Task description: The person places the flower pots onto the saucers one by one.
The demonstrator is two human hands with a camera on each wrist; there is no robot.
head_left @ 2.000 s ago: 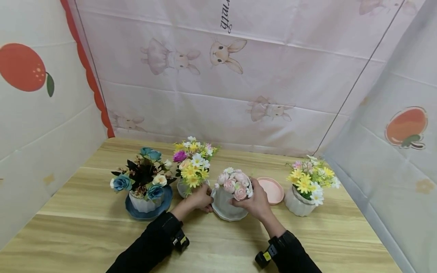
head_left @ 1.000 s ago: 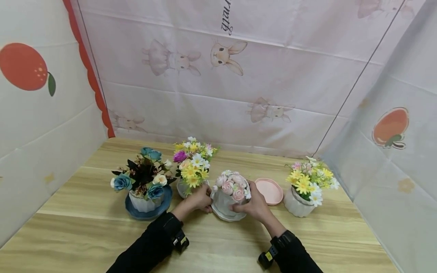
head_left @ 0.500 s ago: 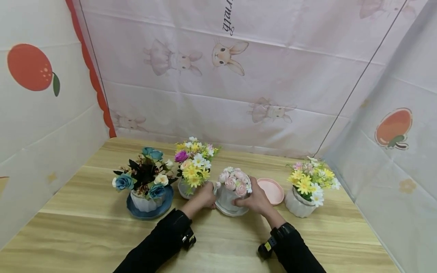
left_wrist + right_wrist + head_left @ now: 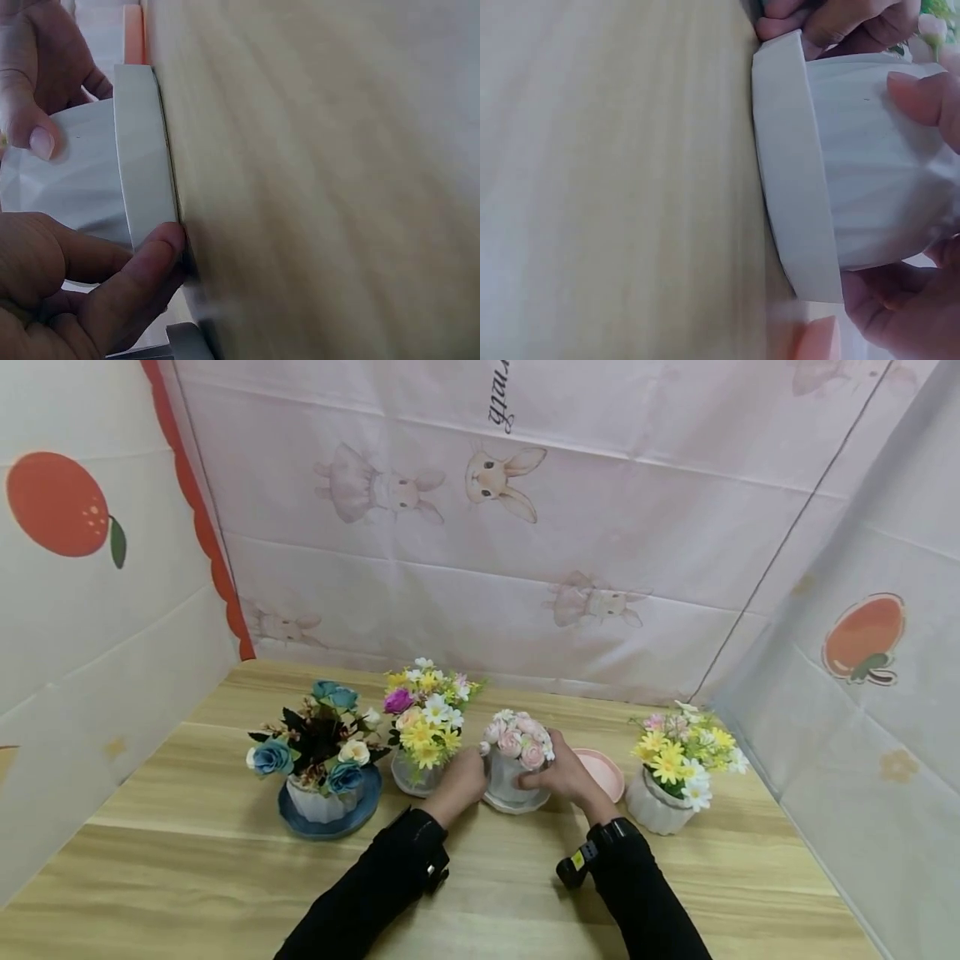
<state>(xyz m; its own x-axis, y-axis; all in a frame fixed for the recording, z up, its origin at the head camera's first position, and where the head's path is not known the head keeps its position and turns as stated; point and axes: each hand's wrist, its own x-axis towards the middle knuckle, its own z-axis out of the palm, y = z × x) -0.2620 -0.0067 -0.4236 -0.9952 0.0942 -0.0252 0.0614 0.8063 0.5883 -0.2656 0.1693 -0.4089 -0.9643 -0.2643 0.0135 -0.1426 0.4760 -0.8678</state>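
Observation:
A white fluted flowerpot (image 4: pixel 509 779) with pale pink artificial flowers (image 4: pixel 517 740) stands upright in a pale grey saucer (image 4: pixel 516 806) near the middle of the table. My right hand (image 4: pixel 564 772) grips the pot from the right, its thumb on the near side. On the saucer's left, my left hand (image 4: pixel 462 779) pinches the rim between thumb and fingers, as the left wrist view shows with the saucer (image 4: pixel 141 150) flat on the wood. In the right wrist view the pot (image 4: pixel 877 165) sits inside the saucer's rim, held by the right hand (image 4: pixel 919 300).
Left of the hands stand a pot of yellow, white and purple flowers (image 4: pixel 427 722) and a pot of blue roses (image 4: pixel 322 797) in a blue saucer (image 4: pixel 360 814). A pink saucer (image 4: pixel 603 772) lies behind the right hand. Farther right is another white flowerpot (image 4: pixel 658 802).
The right hand has lowered the flowerpot into the grey saucer. The left hand has changed its hold on the rim, and pot, saucer and both hands have moved away toward the back.

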